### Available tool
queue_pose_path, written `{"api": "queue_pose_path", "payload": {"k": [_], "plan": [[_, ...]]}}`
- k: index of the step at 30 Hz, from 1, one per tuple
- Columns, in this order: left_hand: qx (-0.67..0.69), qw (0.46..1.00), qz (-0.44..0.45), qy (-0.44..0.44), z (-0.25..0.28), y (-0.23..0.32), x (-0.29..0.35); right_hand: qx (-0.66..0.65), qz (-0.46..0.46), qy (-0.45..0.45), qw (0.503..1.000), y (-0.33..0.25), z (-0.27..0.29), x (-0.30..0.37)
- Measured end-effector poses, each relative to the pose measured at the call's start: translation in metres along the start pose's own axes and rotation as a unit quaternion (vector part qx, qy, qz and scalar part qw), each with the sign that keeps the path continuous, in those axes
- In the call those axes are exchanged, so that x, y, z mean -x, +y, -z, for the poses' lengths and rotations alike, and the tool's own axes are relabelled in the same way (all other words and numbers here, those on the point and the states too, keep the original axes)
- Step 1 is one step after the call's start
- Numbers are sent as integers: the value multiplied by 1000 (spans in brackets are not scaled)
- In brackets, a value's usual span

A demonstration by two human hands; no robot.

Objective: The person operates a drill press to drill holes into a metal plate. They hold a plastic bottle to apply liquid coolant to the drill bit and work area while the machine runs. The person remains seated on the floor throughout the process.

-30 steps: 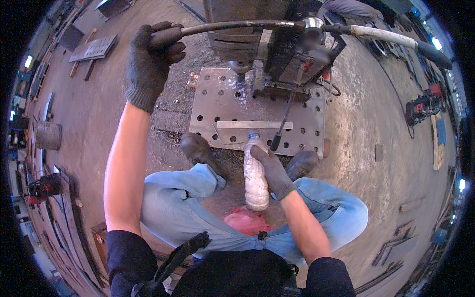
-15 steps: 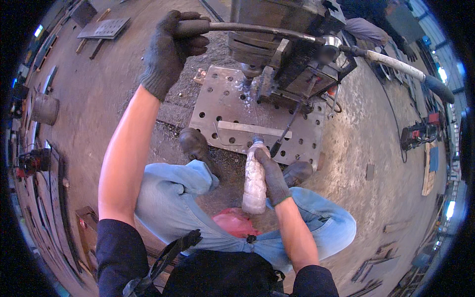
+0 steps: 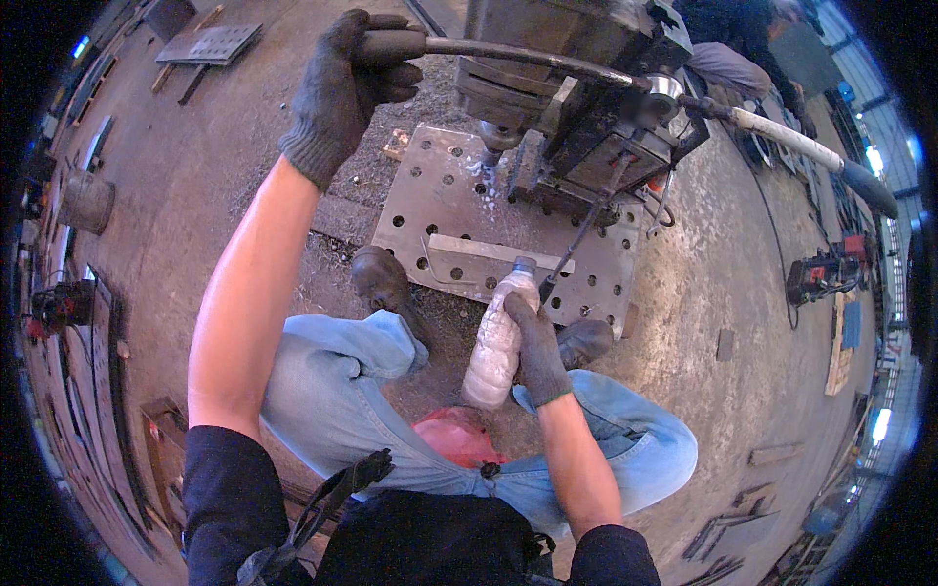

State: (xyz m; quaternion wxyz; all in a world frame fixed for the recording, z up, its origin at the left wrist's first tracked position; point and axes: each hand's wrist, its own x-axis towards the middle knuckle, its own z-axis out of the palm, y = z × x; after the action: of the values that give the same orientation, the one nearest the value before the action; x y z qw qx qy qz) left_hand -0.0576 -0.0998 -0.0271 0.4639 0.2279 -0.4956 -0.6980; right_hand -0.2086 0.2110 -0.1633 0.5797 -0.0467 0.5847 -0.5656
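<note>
My left hand [image 3: 357,83], in a dark knit glove, is closed round the black grip at the end of a long feed lever [image 3: 532,59] on a drilling machine [image 3: 508,93]. In front of my lap my right hand [image 3: 537,347], gloved too, holds a plastic bottle [image 3: 493,342] filled with something whitish. The bottle stands tilted, its cap end toward the plate. Under the machine lies a thick steel plate [image 3: 415,210] with rows of drilled holes. The drill tool [image 3: 496,142] is over the plate, with whitish liquid spattered beside it.
On the plate rest a flat metal bar [image 3: 498,252] and a thin bent rod [image 3: 430,262]. A red bag [image 3: 454,438] lies between my legs. Another person [image 3: 733,68] is beyond the machine. Another red-black machine [image 3: 826,273] stands at right, and a holed plate [image 3: 210,49] lies far left.
The bottle has tilted, its cap end swinging right and toward the plate, its base left. My left hand stays on the lever, which has barely moved.
</note>
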Motion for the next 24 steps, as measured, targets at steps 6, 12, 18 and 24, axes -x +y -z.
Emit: {"api": "queue_pose_path", "payload": {"k": [6, 12, 18, 24], "plan": [[6, 1000, 6, -6, 1, 1, -1, 61, 57, 20, 996, 3, 0, -3], [-20, 1000, 9, 19, -4, 1, 1, 15, -40, -52, 998, 3, 2, -1], [-18, 1000, 0, 12, -4, 0, 1, -2, -112, -15, 994, 17, 18, -16], [-25, 1000, 2, 16, -6, 1, 2, 27, -102, -7, 994, 18, 22, -17]]}}
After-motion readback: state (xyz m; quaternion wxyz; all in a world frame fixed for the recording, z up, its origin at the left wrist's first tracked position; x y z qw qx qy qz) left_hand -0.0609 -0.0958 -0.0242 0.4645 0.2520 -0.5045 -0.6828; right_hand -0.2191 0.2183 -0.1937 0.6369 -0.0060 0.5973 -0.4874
